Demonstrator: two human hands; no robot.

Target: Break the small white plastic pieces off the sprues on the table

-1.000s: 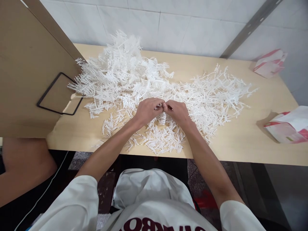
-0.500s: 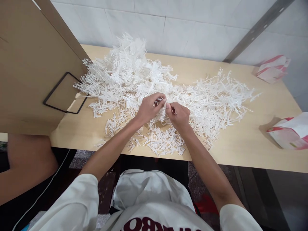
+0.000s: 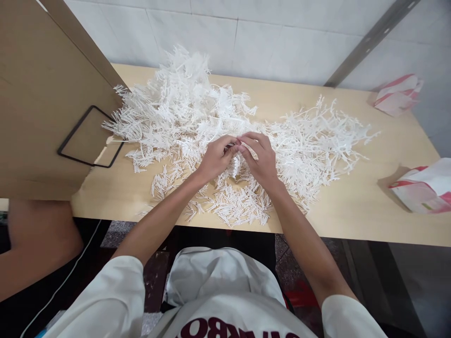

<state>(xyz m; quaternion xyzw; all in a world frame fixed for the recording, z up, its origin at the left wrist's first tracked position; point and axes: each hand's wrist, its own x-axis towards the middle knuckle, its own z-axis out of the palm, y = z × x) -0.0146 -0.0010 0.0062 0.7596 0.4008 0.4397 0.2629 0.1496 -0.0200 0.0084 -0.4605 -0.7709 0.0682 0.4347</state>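
White plastic sprig (image 3: 237, 151) is pinched between both sets of fingertips, just above the table's middle; left hand (image 3: 214, 158) and right hand (image 3: 259, 158) meet thumb to thumb, probably so it can be gripped close on each side; loose short sticks (image 3: 239, 204) lie right under the wrists, handy by the near edge; the big tangled pile (image 3: 183, 108) sits further back on the wooden table (image 3: 352, 220); pink-and-white bags (image 3: 421, 188) are well off to the right.

Table (image 3: 352, 220): bare strip along near right edge, passable. White plastic sprue heap (image 3: 183, 108) blocks centre and far left. Brown partition board (image 3: 38, 117) walls the left. Two pink-white bags (image 3: 423, 188) (image 3: 398, 94), apparently paper, crowd the right end.
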